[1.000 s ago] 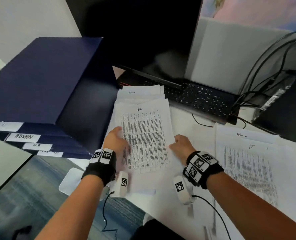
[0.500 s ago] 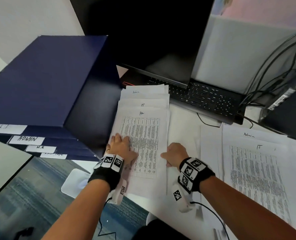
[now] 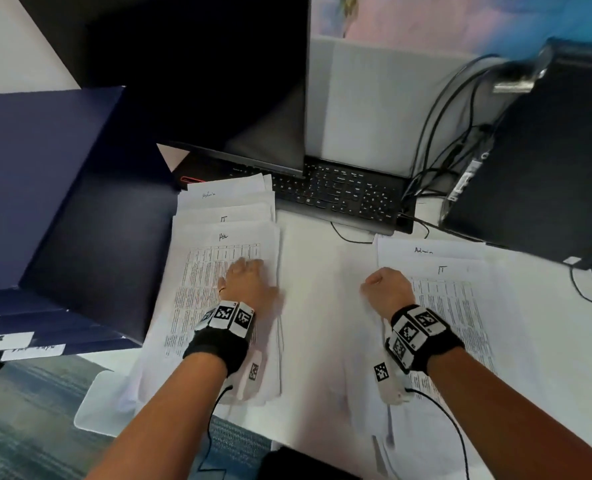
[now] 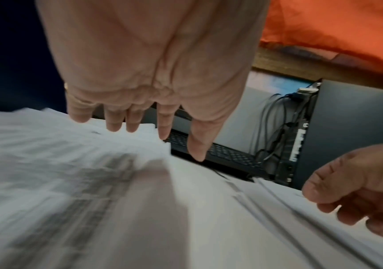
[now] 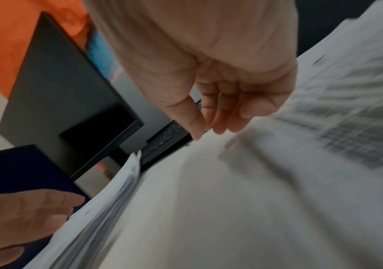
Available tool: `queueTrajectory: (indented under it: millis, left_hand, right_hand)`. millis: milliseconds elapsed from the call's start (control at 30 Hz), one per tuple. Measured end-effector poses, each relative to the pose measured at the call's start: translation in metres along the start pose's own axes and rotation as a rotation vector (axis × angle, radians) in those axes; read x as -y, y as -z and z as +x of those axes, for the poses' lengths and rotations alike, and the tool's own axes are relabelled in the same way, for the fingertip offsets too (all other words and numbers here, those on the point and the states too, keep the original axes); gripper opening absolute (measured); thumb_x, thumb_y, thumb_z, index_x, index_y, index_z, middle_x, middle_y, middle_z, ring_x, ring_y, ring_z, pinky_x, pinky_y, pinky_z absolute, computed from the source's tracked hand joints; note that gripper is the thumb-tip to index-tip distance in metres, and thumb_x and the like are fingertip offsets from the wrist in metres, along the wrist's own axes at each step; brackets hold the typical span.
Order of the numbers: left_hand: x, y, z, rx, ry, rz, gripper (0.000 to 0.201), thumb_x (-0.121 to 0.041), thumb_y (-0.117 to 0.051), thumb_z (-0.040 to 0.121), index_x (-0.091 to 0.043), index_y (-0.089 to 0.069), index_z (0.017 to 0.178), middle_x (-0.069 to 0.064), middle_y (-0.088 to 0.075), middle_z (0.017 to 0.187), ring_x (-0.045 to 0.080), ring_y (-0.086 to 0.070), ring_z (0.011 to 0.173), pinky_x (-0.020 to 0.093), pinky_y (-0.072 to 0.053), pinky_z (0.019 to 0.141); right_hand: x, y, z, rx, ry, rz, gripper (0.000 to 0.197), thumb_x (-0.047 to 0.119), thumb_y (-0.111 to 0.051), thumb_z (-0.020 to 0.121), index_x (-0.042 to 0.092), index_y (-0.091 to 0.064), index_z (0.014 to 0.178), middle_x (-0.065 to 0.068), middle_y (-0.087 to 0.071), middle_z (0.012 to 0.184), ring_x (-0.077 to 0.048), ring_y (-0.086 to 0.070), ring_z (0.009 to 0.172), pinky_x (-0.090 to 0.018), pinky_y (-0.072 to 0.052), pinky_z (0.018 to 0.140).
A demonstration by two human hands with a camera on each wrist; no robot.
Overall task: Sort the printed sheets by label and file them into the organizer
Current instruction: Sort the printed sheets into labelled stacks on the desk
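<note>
Two piles of printed sheets lie on the white desk. The left pile (image 3: 197, 306) is fanned, with "HR" written on its top sheet and "IT" and "Admin" on the sheets behind. My left hand (image 3: 246, 282) lies flat on it, and the left wrist view shows that left hand (image 4: 137, 116) with straight fingers. The right pile (image 3: 460, 323) shows "IT" over "Admin". At its left edge my right hand (image 3: 386, 289) has curled fingers; in the right wrist view the right hand (image 5: 211, 116) has nothing visible between thumb and fingertips. The dark blue organizer (image 3: 45, 185) stands at the left, with labelled tabs (image 3: 7, 339).
A black keyboard (image 3: 343, 195) and a dark monitor (image 3: 218, 81) sit behind the piles. A black computer tower (image 3: 536, 150) with hanging cables (image 3: 436, 133) stands at the right rear. A strip of bare desk (image 3: 315, 271) separates the piles.
My right hand has left the right edge of the left pile and moved right to the other pile. My left hand slid from the pile's left edge onto its middle.
</note>
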State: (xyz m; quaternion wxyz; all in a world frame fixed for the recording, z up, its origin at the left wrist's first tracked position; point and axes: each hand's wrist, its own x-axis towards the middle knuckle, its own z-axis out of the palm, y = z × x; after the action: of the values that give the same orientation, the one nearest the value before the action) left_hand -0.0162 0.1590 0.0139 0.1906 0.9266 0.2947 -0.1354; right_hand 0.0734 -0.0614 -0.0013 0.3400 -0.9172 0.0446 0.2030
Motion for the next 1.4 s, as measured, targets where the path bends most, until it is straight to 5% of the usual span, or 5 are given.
queueTrajectory:
  millis: [567, 733, 1000, 1200, 1400]
  left_hand:
    - [-0.15, -0.097, -0.046, 0.318, -0.251, -0.324, 0.02, -0.028, -0.059, 0.089, -0.012, -0.048, 0.085, -0.002, -0.046, 0.077, 0.017, -0.046, 0.074, 0.024, -0.037, 0.064]
    - [-0.156, -0.102, -0.048, 0.234, -0.157, -0.536, 0.037, -0.013, -0.069, 0.082, -0.017, -0.048, 0.113, -0.004, -0.05, 0.081, 0.012, -0.049, 0.077, 0.018, -0.04, 0.065]
    - [-0.161, -0.11, -0.048, 0.185, -0.233, -0.48, 0.026, 0.0, -0.065, 0.076, -0.007, -0.059, 0.1, 0.004, -0.06, 0.094, 0.017, -0.061, 0.08, 0.025, -0.054, 0.077]
    - [-0.159, -0.124, -0.052, 0.198, -0.388, -0.628, 0.084, 0.004, -0.06, 0.077, -0.033, -0.026, 0.144, -0.002, -0.045, 0.136, 0.012, -0.044, 0.125, 0.026, -0.036, 0.106]
    - [-0.154, -0.116, -0.046, 0.12, -0.185, -0.732, 0.076, -0.01, -0.072, 0.079, -0.022, -0.03, 0.141, -0.007, -0.045, 0.128, 0.014, -0.057, 0.102, 0.017, -0.05, 0.079]
  right_hand:
    - [-0.122, 0.113, 0.029, -0.069, -0.356, -0.214, 0.057, 0.013, -0.059, 0.082, 0.013, -0.037, 0.135, -0.019, -0.042, 0.132, -0.035, -0.045, 0.119, -0.041, -0.04, 0.102]
    - [-0.135, 0.118, 0.04, -0.056, -0.327, 0.008, 0.06, 0.0, -0.061, 0.08, 0.008, -0.035, 0.134, -0.013, -0.055, 0.111, -0.021, -0.054, 0.073, -0.025, -0.045, 0.054]
    - [-0.143, 0.131, 0.05, 0.075, -0.235, 0.005, 0.029, -0.005, -0.059, 0.077, 0.004, -0.066, 0.103, -0.007, -0.058, 0.101, -0.029, -0.06, 0.095, -0.029, -0.05, 0.073]
    - [-0.145, 0.136, 0.048, 0.153, -0.224, 0.084, 0.019, -0.003, -0.061, 0.081, 0.012, -0.056, 0.069, -0.009, -0.058, 0.082, -0.022, -0.055, 0.074, -0.026, -0.046, 0.063]
    - [-0.143, 0.137, 0.038, 0.163, -0.176, 0.197, 0.031, -0.011, -0.052, 0.082, 0.011, -0.063, 0.063, -0.003, -0.056, 0.067, -0.013, -0.04, 0.053, -0.02, -0.031, 0.045]
